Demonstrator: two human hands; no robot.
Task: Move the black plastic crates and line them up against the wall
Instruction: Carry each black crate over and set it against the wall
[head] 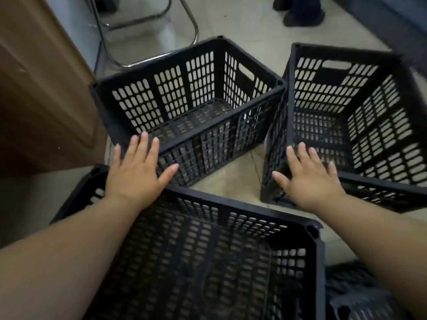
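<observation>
Pale floor tiles (240,24) run under everything, with a brown wooden panel (44,93) rising along the left edge and the chrome legs of a chair (147,31) at the far left, its seat cut off by the top of the view. At the far right you can just make out a pair of dark shoes (300,12), blurred and cropped at the ankles.

Three black slatted crates sit open side up in front of you. Your near crate (231,218) fills the bottom of the view, and its near wall runs out of frame. Your far left crate (189,93) stands close to the brown panel, whole and in plain sight. Your right crate (351,107) is turned at an angle, its near left corner close to the far left crate, and its right side is cut off by the frame edge. A dark ribbed shape at the bottom right corner is too blurred to name.

Your left hand (136,172) is spread flat with the fingers splayed, over the near left corner of the far left crate; whether it touches the rim you cannot tell. Your right hand (309,179) is likewise spread wide, over the near left wall of the right crate, contact unclear. Neither grip closes around anything.
</observation>
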